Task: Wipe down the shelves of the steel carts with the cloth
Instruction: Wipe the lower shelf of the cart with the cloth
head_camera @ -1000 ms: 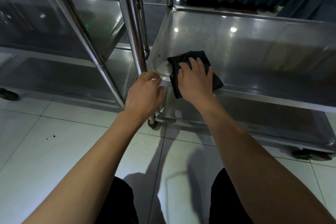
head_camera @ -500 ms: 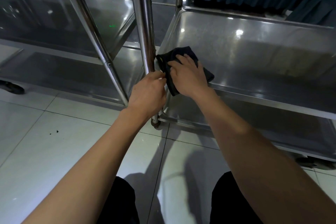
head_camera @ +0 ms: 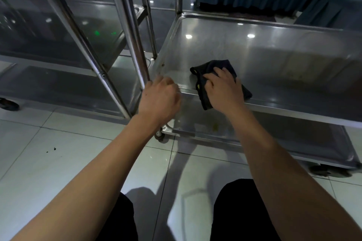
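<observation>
**Cloth on middle shelf, near-left corner — slip and roll risks**

My right hand (head_camera: 223,92) lies on the dark folded cloth (head_camera: 213,66), fingers partly curled over it and pressing it onto the shiny steel middle shelf (head_camera: 274,60) of the right-hand cart. Cloth sits at the shelf's near-left part, one corner draped over the near rim. My left hand (head_camera: 159,98) is closed at the near-left corner, by the round steel upright post (head_camera: 127,31); whether it grips the post or the rim I cannot tell, the fingers are hidden behind the knuckles.

Lower shelf (head_camera: 203,125) beneath shows a small yellowish spot; not yet reached, by my reading. A second steel cart (head_camera: 58,49) stands just left, close alongside.

Risks as I judge them:
- Cart stands on castors (head_camera: 159,136) over glossy floor tiles (head_camera: 58,152); a hard sideways stroke could roll it if the left hand loosens.
- Overhanging cloth corner could drag off the rim and drop.
- Flat-pressed cloth may skip the raised rim corners, leaving the brownish specks near the left rim.
- Far side of the shelf needs a long reach; pressure will likely fade there.
</observation>
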